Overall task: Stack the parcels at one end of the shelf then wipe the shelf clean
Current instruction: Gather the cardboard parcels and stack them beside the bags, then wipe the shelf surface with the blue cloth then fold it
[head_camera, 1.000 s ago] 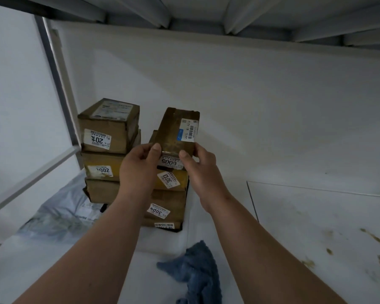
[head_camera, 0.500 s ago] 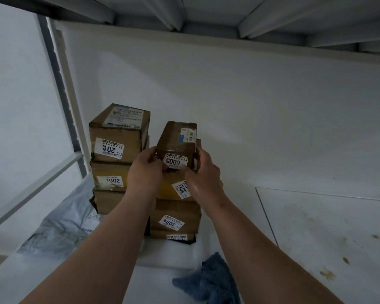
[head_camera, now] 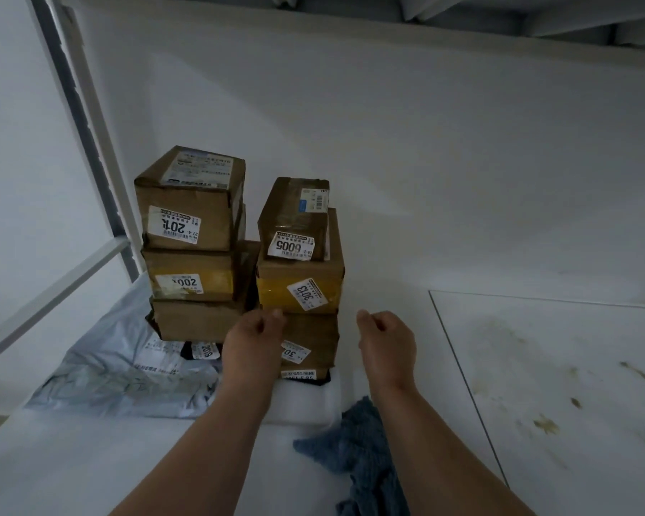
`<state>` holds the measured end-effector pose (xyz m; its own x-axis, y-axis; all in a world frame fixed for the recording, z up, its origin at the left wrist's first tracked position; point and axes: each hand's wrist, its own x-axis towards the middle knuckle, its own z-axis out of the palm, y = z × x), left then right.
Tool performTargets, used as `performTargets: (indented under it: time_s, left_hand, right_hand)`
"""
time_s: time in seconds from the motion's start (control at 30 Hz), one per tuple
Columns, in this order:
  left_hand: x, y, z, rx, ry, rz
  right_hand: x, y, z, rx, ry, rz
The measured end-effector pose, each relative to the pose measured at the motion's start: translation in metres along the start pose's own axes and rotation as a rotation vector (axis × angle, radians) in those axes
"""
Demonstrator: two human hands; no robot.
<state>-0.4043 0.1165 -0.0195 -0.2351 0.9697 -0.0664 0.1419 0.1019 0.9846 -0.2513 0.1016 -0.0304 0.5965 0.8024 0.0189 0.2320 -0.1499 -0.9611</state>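
The head camera, the only view, looks down onto a white shelf [head_camera: 90, 463] where the parcels are gathered at its left end, against the upright post [head_camera: 90, 150]. Taking the small parcel labelled 6005 [head_camera: 293, 219] as the landmark: it sits upright on top of the right-hand stack, resting on the yellow-taped parcel labelled 3013 [head_camera: 300, 288]. To its left stands a second stack topped by the parcel labelled 2015 [head_camera: 189, 202], the two stacks just beside each other. Below and to the left of the 6005 parcel, a grey mailer bag [head_camera: 108, 370] lies flat under the left stack, and a white padded packet [head_camera: 306, 404] lies under the right one.

Both hands hang below the 6005 parcel, clear of it. The left hand [head_camera: 252, 348] is loosely curled with nothing in it, in front of the lower boxes of the right stack; whether it brushes them cannot be told. The right hand [head_camera: 388, 346] is likewise loosely curled and empty, just to the right of that stack.

Well below the landmark, near the right forearm, a blue cloth [head_camera: 358, 452] lies crumpled on the shelf. Far to the right, the shelf surface carries brownish stains [head_camera: 544, 426].

The stacking step looks finished, since no loose parcel shows elsewhere. The next move calls for picking up the cloth and rubbing firmly over the stained patch without nudging the stacks.
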Motion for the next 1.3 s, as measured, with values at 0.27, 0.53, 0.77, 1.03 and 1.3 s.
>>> performTargets:
  time_s: [0.27,0.53,0.77,1.03,1.3]
  left_hand:
    - [-0.035,-0.035,0.019,0.324,-0.107,0.058]
    - [-0.07,-0.072,0.037,0.476,-0.389,-0.03]
    - [-0.096,-0.078,0.054,0.744,-0.495,-0.018]
    - [-0.133,-0.049,0.075,0.645,-0.434,-0.084]
    - [-0.145,-0.028,0.068,-0.15,-0.395,-0.395]
  right_hand:
    - [-0.03,0.077,-0.022,-0.388,-0.299,0.19]
    - [-0.049,0.091,-0.052,-0.838,-0.431,0.16]
    - [-0.057,0.098,-0.087,-0.667,-0.55,0.086]
    - [-0.058,0.091,-0.135,-0.18,-0.414,0.068]
    - [-0.048,0.094,-0.166,-0.141,-0.422,0.132]
